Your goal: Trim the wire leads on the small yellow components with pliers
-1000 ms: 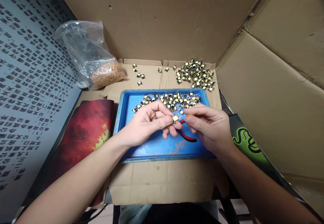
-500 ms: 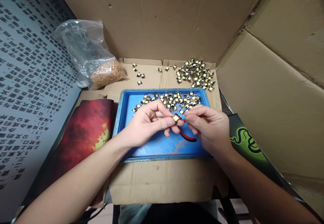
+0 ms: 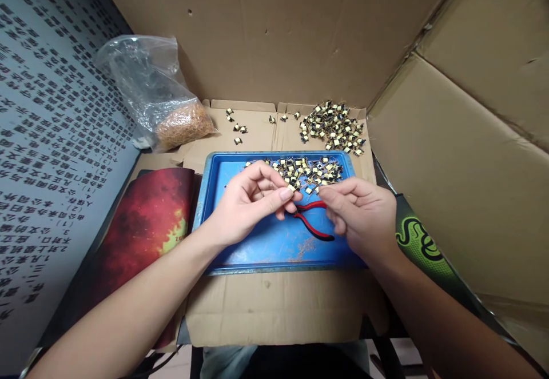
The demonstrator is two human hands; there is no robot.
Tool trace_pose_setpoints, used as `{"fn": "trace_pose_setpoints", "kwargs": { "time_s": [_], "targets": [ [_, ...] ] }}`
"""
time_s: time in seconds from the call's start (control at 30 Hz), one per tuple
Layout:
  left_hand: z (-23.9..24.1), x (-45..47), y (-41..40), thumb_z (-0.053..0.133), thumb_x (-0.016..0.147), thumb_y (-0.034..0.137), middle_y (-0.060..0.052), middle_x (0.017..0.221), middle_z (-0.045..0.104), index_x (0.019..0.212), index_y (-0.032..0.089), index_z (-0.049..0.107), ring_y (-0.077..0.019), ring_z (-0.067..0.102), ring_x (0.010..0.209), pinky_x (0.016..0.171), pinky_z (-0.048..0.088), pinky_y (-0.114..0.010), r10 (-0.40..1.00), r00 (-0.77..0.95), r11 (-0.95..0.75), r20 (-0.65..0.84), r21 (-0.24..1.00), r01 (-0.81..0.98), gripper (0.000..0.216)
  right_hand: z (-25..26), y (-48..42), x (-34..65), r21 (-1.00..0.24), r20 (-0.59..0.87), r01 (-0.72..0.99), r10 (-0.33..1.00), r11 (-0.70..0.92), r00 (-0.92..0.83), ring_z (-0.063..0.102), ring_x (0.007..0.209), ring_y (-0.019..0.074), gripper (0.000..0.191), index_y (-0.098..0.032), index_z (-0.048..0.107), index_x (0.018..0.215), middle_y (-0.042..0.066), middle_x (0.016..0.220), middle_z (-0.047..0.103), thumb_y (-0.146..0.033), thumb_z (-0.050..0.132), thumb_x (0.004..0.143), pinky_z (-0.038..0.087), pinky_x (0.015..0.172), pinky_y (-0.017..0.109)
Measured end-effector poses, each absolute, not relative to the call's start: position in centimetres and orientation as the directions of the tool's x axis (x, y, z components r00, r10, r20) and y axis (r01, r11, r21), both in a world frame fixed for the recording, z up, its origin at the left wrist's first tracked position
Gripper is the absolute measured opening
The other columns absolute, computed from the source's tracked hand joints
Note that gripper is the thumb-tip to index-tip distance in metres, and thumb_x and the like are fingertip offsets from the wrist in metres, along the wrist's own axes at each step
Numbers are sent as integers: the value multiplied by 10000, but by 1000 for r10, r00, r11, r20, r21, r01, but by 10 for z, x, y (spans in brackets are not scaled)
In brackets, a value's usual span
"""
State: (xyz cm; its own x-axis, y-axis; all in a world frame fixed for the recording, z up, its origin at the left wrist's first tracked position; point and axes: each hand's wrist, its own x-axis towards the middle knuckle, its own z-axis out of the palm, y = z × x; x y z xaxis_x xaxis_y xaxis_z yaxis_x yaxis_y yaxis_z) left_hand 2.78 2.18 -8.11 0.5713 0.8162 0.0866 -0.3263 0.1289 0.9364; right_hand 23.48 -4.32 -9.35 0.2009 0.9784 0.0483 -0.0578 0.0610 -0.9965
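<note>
My left hand (image 3: 251, 202) hovers over a blue tray (image 3: 261, 247), thumb and fingers pinched on a small yellow-and-black component (image 3: 292, 187) at the edge of the tray's pile of like components (image 3: 311, 170). Just to its right is my right hand (image 3: 362, 213), with fingers curled and thumb and forefinger pressed together. I cannot make out what, if anything, is in that pinch. Red-handled pliers (image 3: 312, 222) lie on the tray below and between the two hands, partly covered by my right fingers.
A second heap of components (image 3: 332, 127) lies on the cardboard behind the tray, with a few strays (image 3: 237, 127) to its left. A clear plastic bag of brownish material (image 3: 165, 102) stands back left. Cardboard walls enclose the back and right. A red mat (image 3: 146, 224) and a green-snake mat (image 3: 418, 242) flank the tray.
Both hands have drawn slightly apart and moved up towards the pile in the tray. The pliers' red handles, earlier mostly hidden under the fingers, now show.
</note>
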Motion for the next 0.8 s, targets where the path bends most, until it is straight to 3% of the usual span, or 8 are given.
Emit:
{"fn": "trace_pose_setpoints", "kwargs": {
  "time_s": [0.07, 0.1, 0.13, 0.2, 0.27, 0.4, 0.8],
  "targets": [
    [-81, 28, 21, 821, 916, 225, -62, 899, 817, 934, 149, 593, -140, 783, 740, 598, 621, -189, 805, 587, 137, 88, 935, -328, 242, -93, -44, 237, -997, 58, -44, 984, 67, 167, 501, 395, 122, 606, -205, 743, 651, -2, 424, 544, -661, 574, 1013, 426, 437, 287],
    [-81, 28, 21, 815, 921, 223, -62, 895, 816, 929, 148, 594, -140, 783, 742, 598, 622, -189, 801, 591, 135, 92, 935, -328, 234, -93, -44, 236, -995, 74, -53, 990, 80, 118, 577, 463, 144, 670, -202, 771, 696, 28, 491, 615, -696, 477, 1039, 491, 501, 306],
    [-81, 28, 21, 811, 926, 225, -61, 885, 814, 925, 147, 595, -140, 782, 740, 599, 623, -190, 798, 594, 129, 96, 937, -325, 230, -92, -43, 236, -994, 91, -63, 994, 94, 61, 661, 576, 169, 649, -201, 808, 809, 55, 622, 710, -700, 464, 1042, 556, 597, 328],
    [-82, 28, 21, 812, 927, 236, -52, 852, 805, 914, 148, 596, -141, 781, 737, 604, 625, -191, 793, 602, 118, 99, 943, -310, 233, -90, -43, 232, -990, 121, -70, 993, 120, -11, 748, 830, 204, 423, -227, 808, 1079, 67, 909, 800, -607, 642, 998, 613, 792, 363],
    [-81, 28, 21, 816, 925, 243, -47, 830, 799, 909, 146, 599, -145, 784, 743, 615, 631, -193, 781, 617, 117, 96, 948, -295, 238, -89, -42, 228, -988, 143, -59, 990, 143, -1, 755, 924, 196, 255, -259, 780, 1132, 43, 1013, 791, -421, 790, 935, 620, 865, 353],
    [-81, 29, 20, 814, 925, 223, -72, 892, 820, 894, 141, 588, -154, 798, 773, 627, 641, -199, 765, 637, 133, 96, 944, -302, 242, -90, -42, 223, -979, 184, -67, 979, 191, 92, 746, 855, 146, 38, -252, 789, 976, 23, 1001, 758, -257, 763, 948, 633, 821, 292],
    [-80, 30, 19, 835, 897, 203, -74, 901, 826, 850, 140, 590, -166, 810, 795, 649, 653, -203, 781, 619, 141, 82, 943, -303, 257, -102, -39, 228, -976, 114, -168, 984, 136, 136, 745, 806, 101, 22, -271, 838, 929, -5, 952, 799, -266, 824, 913, 630, 775, 211]
  ]
}}
